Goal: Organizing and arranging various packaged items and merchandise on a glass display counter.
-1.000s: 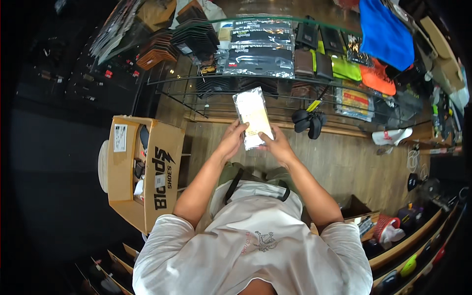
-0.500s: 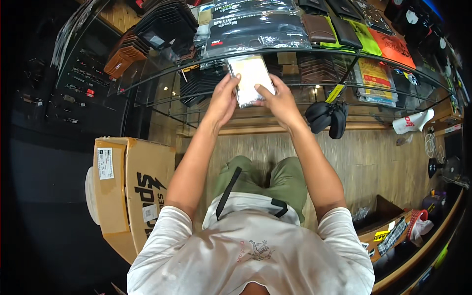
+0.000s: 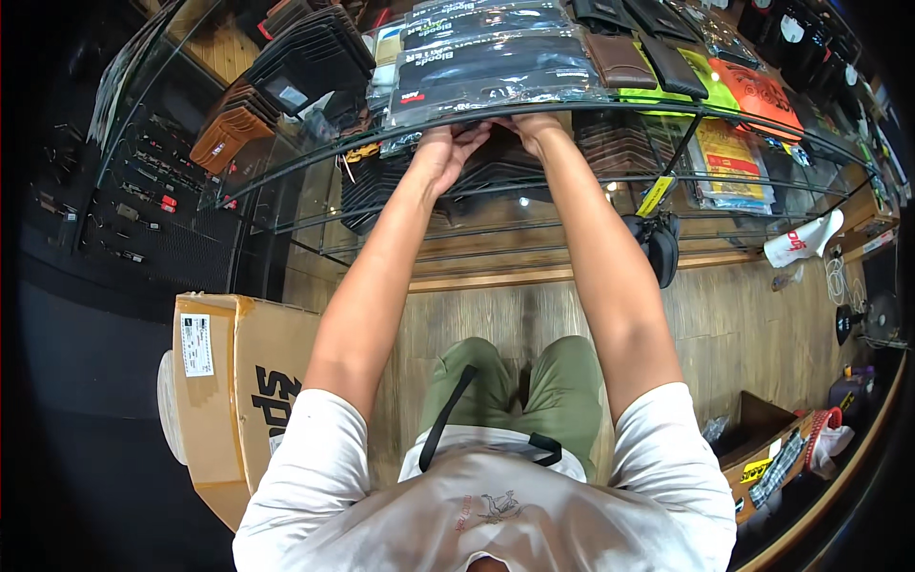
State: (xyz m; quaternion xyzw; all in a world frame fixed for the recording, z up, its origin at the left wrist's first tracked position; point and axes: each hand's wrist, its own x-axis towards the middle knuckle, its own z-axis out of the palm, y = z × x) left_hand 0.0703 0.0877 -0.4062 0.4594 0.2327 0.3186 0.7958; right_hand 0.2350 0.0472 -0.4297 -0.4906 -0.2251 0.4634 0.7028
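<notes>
Wood floor [image 3: 496,315] gives open room between the knees [image 3: 562,367] and the glass shelf [image 3: 667,105]. Left hand [image 3: 446,160] and right hand [image 3: 536,132] reach under its front edge, fingers partly hidden; I cannot tell whether either grip is clamped. Black packages [image 3: 491,69] lie just above.

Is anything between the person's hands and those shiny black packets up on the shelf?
Yes: the top shelf's front edge. The left hand and right hand reach in below it, fingers partly hidden, while the black packets lie on top.
</notes>
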